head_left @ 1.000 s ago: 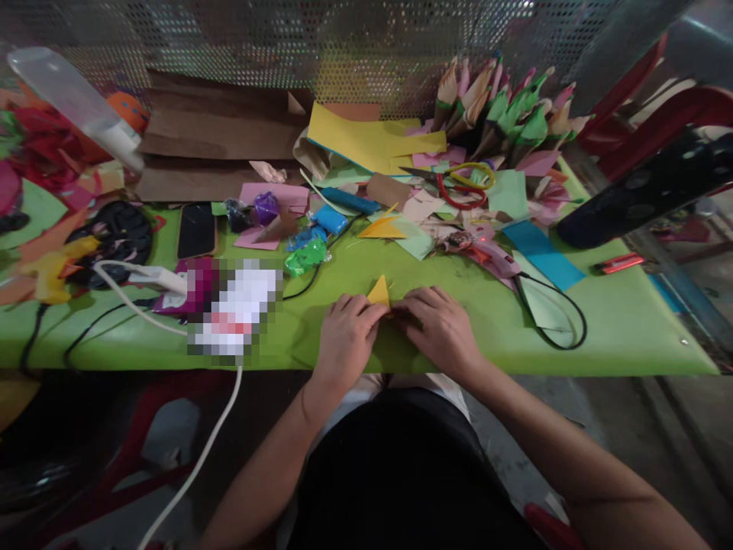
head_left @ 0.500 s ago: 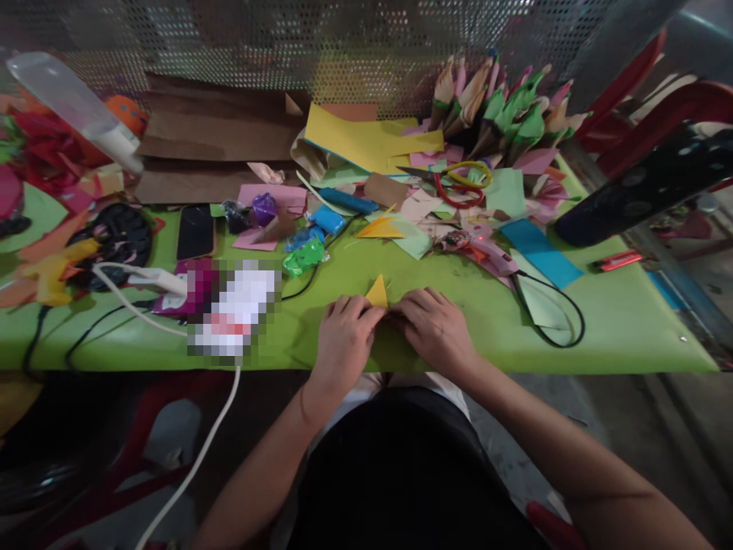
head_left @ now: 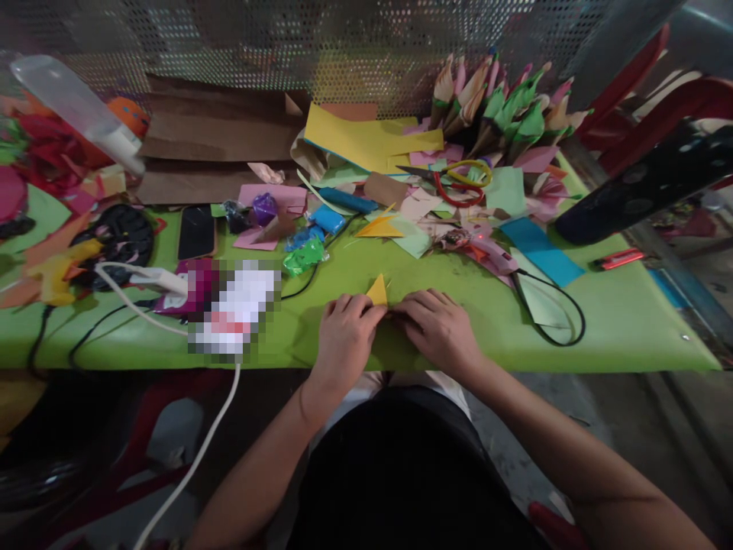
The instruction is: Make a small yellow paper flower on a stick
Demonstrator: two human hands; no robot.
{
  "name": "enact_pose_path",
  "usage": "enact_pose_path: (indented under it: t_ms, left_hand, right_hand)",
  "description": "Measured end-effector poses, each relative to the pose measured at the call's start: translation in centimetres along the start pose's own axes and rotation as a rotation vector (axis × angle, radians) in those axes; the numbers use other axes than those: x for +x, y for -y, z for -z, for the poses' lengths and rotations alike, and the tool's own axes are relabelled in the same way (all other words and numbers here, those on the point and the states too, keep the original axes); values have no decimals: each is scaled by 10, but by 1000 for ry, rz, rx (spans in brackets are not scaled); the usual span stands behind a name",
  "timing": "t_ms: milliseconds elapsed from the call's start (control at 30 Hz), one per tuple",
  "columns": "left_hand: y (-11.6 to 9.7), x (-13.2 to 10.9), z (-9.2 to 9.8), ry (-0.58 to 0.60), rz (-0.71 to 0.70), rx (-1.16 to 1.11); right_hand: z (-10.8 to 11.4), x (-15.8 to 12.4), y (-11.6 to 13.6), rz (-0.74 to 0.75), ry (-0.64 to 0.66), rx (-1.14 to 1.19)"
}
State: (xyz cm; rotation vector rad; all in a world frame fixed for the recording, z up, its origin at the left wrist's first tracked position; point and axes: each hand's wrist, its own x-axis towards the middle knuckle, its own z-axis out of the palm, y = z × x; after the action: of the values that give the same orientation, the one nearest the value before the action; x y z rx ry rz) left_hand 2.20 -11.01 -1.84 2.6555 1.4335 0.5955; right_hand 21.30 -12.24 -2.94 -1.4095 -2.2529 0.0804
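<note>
A small folded piece of yellow paper (head_left: 378,290) points away from me at the table's near side. My left hand (head_left: 348,328) is closed on its left and lower part, thumb pressed along the bottom. My right hand (head_left: 438,325) lies just to the right, fingers bent together, its fingertips at the paper's lower right corner; what they pinch there is hidden. Farther back rests another yellow folded paper piece (head_left: 379,226), beside a pink glue gun (head_left: 486,250) with a small red light.
Scissors (head_left: 458,179) with red and yellow handles lie among paper scraps. Paper flowers (head_left: 509,107) stand at the back right. A dark polka-dot bottle (head_left: 635,187) and red cutter (head_left: 618,260) are on the right. A blurred-out phone (head_left: 234,312) with a white cable sits left.
My right hand has shifted very slightly to the right at the paper's corner. My left hand and the yellow paper stay in place.
</note>
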Motion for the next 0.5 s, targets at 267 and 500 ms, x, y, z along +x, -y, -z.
enact_pose_path:
  t_ms: [267, 500]
  left_hand:
    - [-1, -2, -1, -19, 3, 16]
    - [-4, -4, -2, -100, -33, 74]
  right_hand:
    - [6, 9, 0, 56, 65, -51]
    - [6, 11, 0, 127, 71, -112]
